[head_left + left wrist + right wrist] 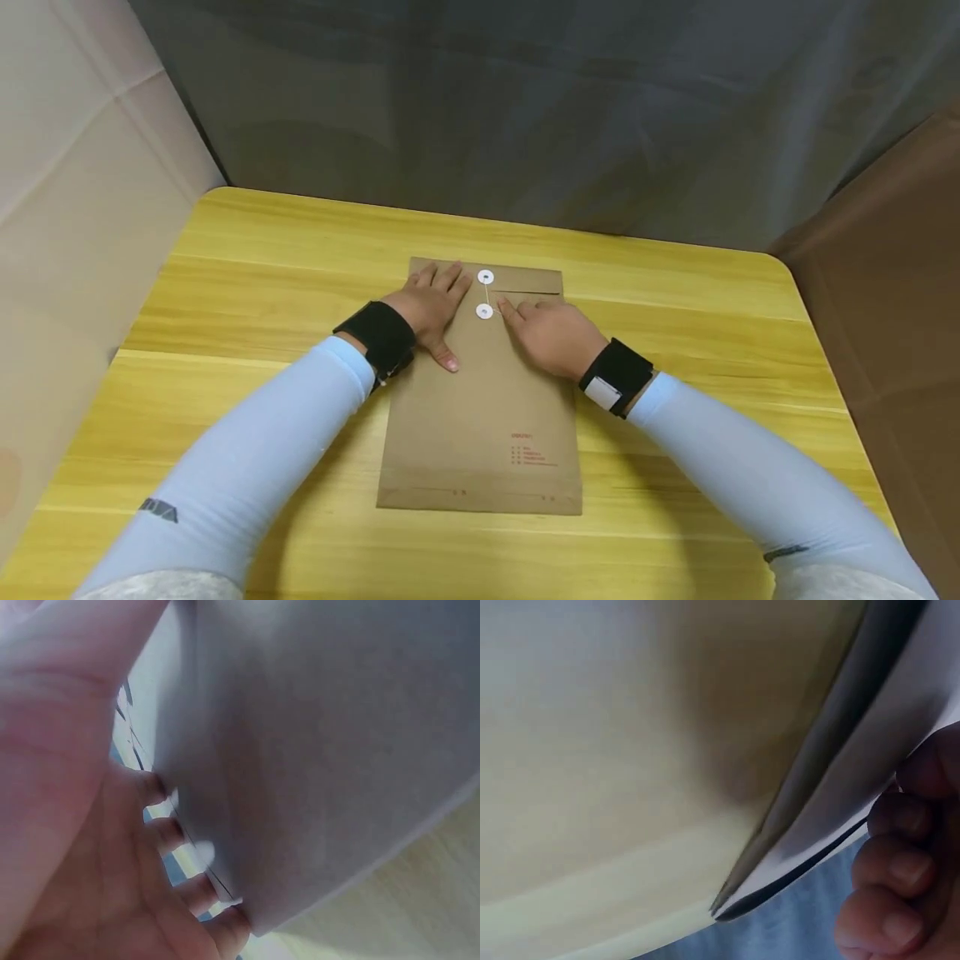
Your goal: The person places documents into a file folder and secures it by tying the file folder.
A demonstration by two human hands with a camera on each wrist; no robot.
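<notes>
A flat brown kraft-paper envelope (480, 417) with two white round string-buttons lies on the yellow wooden table (247, 275), directly under both hands.

The left hand (431, 307) rests flat on the upper left part of the envelope, with the fingers straight and spread and the thumb pointing toward the person. The right hand (551, 333) lies on the upper right part, its index finger stretched toward the lower white button (484, 312). Its other fingers look loosely bent, and I cannot tell if it pinches the thin string between the buttons. The upper white button (486, 277) sits on the flap, just beyond the fingertips.

The envelope seems light, thin and a little stiff, and it probably slides easily on the smooth table. A good place to hold it is by a side edge or under the flap.
</notes>
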